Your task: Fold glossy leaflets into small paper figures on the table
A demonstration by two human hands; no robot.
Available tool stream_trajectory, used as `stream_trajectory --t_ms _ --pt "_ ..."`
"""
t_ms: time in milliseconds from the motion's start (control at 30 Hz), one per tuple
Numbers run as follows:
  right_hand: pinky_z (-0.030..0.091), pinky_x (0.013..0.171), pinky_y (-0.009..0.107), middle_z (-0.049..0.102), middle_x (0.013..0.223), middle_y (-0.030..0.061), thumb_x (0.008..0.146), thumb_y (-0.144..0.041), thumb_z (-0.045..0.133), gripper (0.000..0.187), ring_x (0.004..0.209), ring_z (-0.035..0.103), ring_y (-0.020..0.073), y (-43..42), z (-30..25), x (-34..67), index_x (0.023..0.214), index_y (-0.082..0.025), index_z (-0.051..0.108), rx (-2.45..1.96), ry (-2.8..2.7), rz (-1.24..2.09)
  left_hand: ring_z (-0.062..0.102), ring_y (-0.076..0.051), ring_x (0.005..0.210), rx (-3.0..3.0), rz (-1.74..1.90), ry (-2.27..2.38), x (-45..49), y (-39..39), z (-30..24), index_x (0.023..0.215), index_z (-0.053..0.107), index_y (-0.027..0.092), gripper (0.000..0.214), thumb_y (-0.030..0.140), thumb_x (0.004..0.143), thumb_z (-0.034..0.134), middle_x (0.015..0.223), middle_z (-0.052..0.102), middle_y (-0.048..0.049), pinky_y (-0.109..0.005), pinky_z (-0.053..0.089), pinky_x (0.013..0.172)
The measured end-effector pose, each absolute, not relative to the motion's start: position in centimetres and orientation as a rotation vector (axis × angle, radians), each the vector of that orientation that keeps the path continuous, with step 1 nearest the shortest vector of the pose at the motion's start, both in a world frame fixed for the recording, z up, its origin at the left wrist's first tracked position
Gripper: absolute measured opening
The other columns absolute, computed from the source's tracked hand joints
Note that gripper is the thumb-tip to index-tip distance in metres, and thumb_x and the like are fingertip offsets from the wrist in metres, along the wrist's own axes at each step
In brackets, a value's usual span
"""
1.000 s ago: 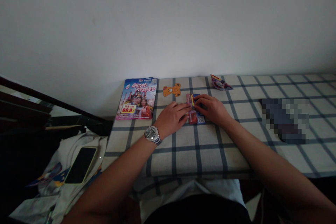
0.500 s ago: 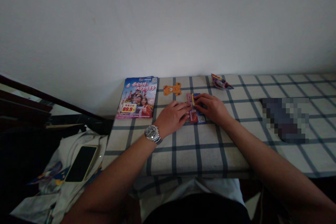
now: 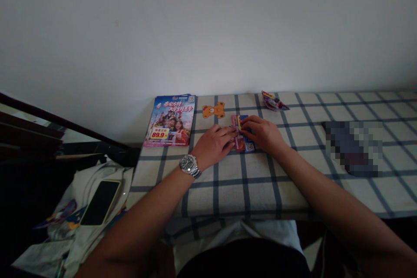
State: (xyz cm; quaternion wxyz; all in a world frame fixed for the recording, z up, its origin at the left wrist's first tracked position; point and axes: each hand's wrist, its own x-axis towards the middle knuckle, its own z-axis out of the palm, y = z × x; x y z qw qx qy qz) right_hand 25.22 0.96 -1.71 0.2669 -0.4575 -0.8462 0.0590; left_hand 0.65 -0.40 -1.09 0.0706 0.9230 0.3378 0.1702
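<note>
A small folded flyer, pink on its left part and blue on its right with a QR code, lies flat on the checked tablecloth. My left hand, with a metal watch at the wrist, holds its left side under the fingertips. At its right side my right hand pinches the paper with thumb and fingers. Both hands cover part of the flyer, so its exact folds are hidden. A folded paper piece in similar print stands behind the right hand, near the wall.
A stack of flyers lies at the table's left end, beside a bear-shaped cutout. A pixelated dark item is on the right. Left of the table, a phone rests on a white bag.
Hardly anything differs. Both hands stay at the same spots on the folded flyer, and the view has shifted very slightly.
</note>
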Motion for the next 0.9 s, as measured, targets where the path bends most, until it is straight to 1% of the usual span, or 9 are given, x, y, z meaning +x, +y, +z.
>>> stream_trajectory --t_ms 233,433,667,900 --pt "0.061 0.085 0.038 0.077 0.119 0.006 0.101 -0.029 0.065 0.012 0.101 0.076 0.0253 0.7 -1.7 25.46 0.107 -0.027 0.075 -1.234 -2.293 0.195 0.058 -0.025 0.105 2.757 0.554 1.033 0.72 -0.39 -1.16 0.139 0.065 0.018 0.036 0.027 0.106 0.055 0.141 0.067 -0.0076 -0.044 0.053 0.099" --pt "0.062 0.082 0.038 0.078 0.118 0.006 0.1 -0.029 0.067 0.01 0.1 0.077 0.0258 0.67 -1.49 25.46 0.105 -0.026 0.075 -1.253 -2.297 0.185 0.058 -0.025 0.106 2.763 0.551 1.041 0.78 -0.44 -1.11 0.14 0.065 0.018 0.036 0.027 0.106 0.056 0.142 0.067 -0.0067 -0.044 0.053 0.1" --pt "0.063 0.092 0.041 0.076 0.124 0.0063 0.098 -0.027 0.071 0.013 0.106 0.076 0.0272 0.64 -1.44 25.82 0.11 -0.026 0.075 -1.231 -2.324 0.253 0.058 -0.025 0.11 2.755 0.537 1.032 0.73 -0.5 -1.08 0.142 0.063 0.019 0.038 0.026 0.105 0.056 0.145 0.065 -0.0076 -0.045 0.052 0.1" --pt "0.063 0.095 0.044 0.075 0.128 0.0071 0.098 -0.028 0.071 0.016 0.11 0.075 0.0282 0.71 -1.82 26.19 0.112 -0.026 0.075 -1.215 -2.337 0.253 0.058 -0.025 0.107 2.753 0.546 1.039 0.74 -0.5 -1.05 0.141 0.064 0.018 0.037 0.026 0.106 0.056 0.144 0.066 -0.0064 -0.044 0.052 0.099"
